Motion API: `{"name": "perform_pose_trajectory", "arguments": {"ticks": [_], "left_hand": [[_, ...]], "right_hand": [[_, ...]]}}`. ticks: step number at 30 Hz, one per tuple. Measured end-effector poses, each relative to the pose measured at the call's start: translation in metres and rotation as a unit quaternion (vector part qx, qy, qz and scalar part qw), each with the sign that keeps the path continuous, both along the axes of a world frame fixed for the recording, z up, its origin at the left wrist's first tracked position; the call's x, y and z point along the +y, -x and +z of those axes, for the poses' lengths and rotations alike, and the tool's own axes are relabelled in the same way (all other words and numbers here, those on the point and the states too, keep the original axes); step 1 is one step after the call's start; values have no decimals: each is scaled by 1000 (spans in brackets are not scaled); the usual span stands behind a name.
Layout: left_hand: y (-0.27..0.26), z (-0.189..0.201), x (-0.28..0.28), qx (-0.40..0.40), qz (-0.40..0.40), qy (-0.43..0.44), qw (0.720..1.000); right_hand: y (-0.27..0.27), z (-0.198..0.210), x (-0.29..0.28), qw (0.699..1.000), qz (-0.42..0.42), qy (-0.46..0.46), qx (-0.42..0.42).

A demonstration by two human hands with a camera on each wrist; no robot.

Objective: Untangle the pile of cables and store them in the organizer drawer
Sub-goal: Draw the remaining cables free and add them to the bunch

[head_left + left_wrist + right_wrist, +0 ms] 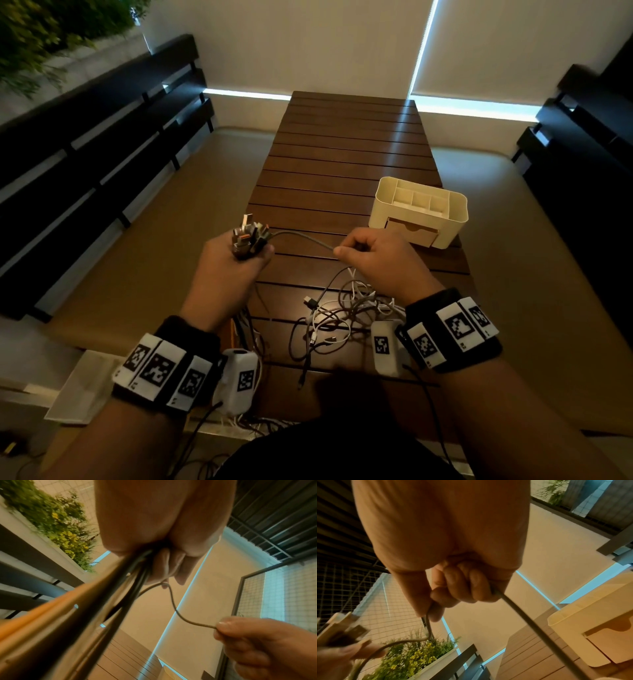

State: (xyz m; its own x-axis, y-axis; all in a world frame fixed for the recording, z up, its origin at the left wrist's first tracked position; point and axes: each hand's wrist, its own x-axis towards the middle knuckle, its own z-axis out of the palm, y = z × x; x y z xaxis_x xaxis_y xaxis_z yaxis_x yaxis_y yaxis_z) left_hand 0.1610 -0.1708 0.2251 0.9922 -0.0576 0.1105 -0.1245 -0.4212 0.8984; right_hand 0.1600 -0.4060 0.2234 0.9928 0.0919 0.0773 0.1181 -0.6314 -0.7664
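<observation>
right hand (453,585) | fingers grip grey cable (530,620) | organizer (590,616) right

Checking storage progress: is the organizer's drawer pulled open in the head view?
No, the drawer sits flush in the organizer.

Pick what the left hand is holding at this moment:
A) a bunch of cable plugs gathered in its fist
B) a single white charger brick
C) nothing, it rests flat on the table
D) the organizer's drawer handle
A: the left hand grips a bunch of cable plugs sticking up from its fist, while the right hand pinches one grey cable running out of that bunch.
</observation>
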Motion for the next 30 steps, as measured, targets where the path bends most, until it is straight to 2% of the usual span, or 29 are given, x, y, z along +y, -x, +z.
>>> {"name": "perform_pose_trajectory", "arguments": {"ticks": [5,10,15,19,22,25,26,30], "left_hand": [[11,3,-20,-38,-55,-37,997],[16,9,-23,-67,-59,-23,996],[19,8,-27,-49,-137,-10,989],[16,8,-20,-29,-164,-6,986],[13,7,-13,-48,-108,4,993],[4,2,7,-46,-19,104,993],[2,1,15,-43,-1,111,993],[4,-2,19,7,1,55,998]], "right_hand": [[5,4,17,997,70,17,8],[4,6,18,996,81,41,1],[8,10,21,994,100,-8,-33],[12,12,18,993,100,-48,-40],[17,9,17,994,97,-52,-28],[15,-1,4,999,30,-22,11],[14,-3,-4,1000,3,-17,25],[12,3,-17,999,-38,-32,10]]}}
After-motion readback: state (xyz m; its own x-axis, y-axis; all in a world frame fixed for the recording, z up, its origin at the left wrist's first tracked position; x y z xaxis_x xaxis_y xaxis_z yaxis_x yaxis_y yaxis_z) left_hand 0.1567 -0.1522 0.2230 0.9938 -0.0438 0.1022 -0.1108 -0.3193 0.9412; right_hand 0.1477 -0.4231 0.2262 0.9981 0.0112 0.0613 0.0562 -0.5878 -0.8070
